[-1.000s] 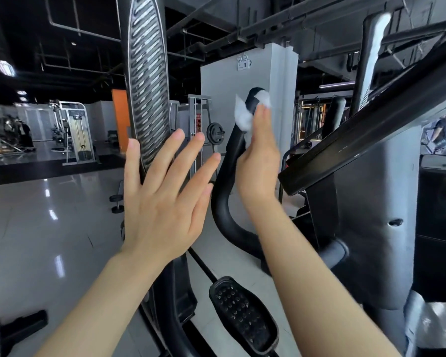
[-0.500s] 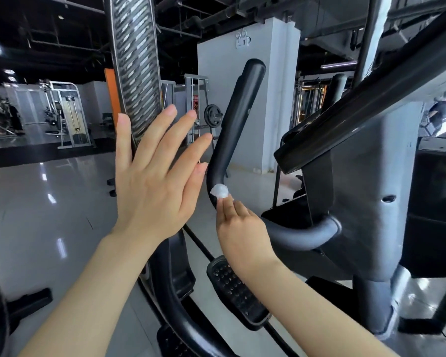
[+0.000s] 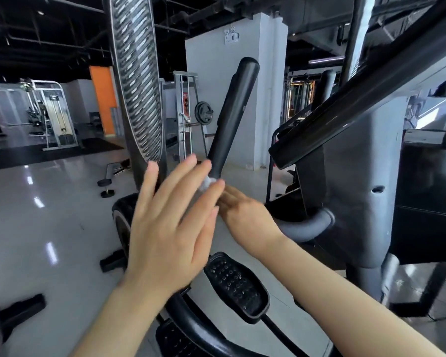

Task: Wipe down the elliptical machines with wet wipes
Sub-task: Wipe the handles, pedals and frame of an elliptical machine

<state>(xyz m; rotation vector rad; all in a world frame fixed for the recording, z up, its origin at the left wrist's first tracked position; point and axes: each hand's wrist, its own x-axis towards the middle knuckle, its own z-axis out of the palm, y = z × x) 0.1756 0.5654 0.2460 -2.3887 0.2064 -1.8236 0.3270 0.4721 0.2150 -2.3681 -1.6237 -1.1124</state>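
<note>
At the foot of the black handlebar grip point(image 3: 232, 117), the right hand point(image 3: 245, 217) pinched a balled wet wipe point(image 3: 208, 182) against the grip's lower end. From that hand the grip's long axis ran up and slightly right. Just left of the grip, the left hand point(image 3: 170, 228) hovered flat, fingers straight, holding nothing.

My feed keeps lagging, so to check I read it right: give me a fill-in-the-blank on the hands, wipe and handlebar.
1. The crumpled white wet wipe is held by the ____ hand.
2. The wipe sits against the lower part of the black padded ____.
3. The left hand has its fingers ____ and holds nothing.
4. Below both hands lies a black studded foot ____.

Missing words: right; handlebar; straight; pedal
</note>
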